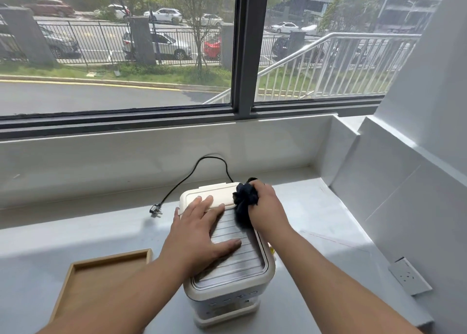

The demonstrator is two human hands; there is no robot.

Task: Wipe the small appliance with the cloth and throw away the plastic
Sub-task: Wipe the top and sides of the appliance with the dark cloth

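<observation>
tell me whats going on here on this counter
A person is wiping a small white appliance on the counter. Their left hand lies flat on its ribbed lid, while the right hand grips a dark cloth at the lid's far edge. The plug lies loose on the counter.

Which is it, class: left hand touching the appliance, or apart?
Touching: the head view shows the left hand lying flat on top of the appliance.
</observation>
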